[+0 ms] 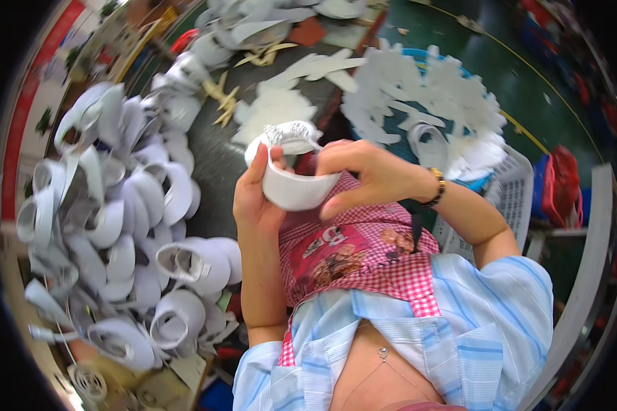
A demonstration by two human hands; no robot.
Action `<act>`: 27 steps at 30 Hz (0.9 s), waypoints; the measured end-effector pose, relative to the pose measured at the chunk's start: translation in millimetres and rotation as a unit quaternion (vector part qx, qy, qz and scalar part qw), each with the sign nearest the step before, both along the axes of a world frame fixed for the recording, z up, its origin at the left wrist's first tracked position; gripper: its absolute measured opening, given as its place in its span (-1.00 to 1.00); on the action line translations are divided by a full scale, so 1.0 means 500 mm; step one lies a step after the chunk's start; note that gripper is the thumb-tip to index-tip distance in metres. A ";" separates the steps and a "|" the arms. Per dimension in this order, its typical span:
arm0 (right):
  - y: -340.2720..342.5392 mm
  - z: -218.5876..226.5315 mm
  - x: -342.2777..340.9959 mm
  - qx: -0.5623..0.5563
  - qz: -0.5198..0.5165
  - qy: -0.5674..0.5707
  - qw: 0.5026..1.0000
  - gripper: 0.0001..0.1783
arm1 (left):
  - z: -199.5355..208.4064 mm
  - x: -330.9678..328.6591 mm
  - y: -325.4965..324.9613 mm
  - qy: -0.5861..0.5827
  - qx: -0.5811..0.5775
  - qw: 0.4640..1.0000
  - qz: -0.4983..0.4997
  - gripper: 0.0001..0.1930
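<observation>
A white curved piece that looks like a shoe upper (300, 190), with silvery glitter trim along its far rim, is held up in front of my apron. My left hand (257, 192) is closed round its left side, thumb up along the edge. My right hand (363, 171) grips its right end, with bent fingers at the far rim and the thumb lower down; part of this grip is hidden. Just beyond lies a heap of flat white pieces (277, 113) on the dark table (216, 161).
A large pile of similar white curved pieces (140, 195) fills the left side. Pale yellow pieces (223, 99) lie farther back. At right are a blue basket (418, 51) ringed with flat white pieces, a grey crate (514, 181) and a red bag (561, 188).
</observation>
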State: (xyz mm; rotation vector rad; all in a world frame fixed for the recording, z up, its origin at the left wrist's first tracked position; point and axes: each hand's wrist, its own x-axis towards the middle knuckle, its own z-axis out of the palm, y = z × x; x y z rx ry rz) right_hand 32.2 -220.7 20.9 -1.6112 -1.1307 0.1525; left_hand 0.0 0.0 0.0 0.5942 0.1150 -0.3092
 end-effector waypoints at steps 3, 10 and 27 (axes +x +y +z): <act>0.071 0.009 0.014 0.103 -0.031 -0.098 0.989 -0.75 | 0.050 0.023 0.047 -0.072 -0.119 0.985 -0.101 -0.58; 0.050 -0.026 -0.012 -0.040 -0.028 -0.019 0.999 -0.68 | 0.001 -0.125 -0.050 -0.029 0.094 0.988 0.122 -0.55; 0.034 -0.054 -0.120 0.039 -0.075 0.004 0.996 -0.67 | -0.023 -0.196 -0.103 -0.065 0.149 0.961 0.223 -0.75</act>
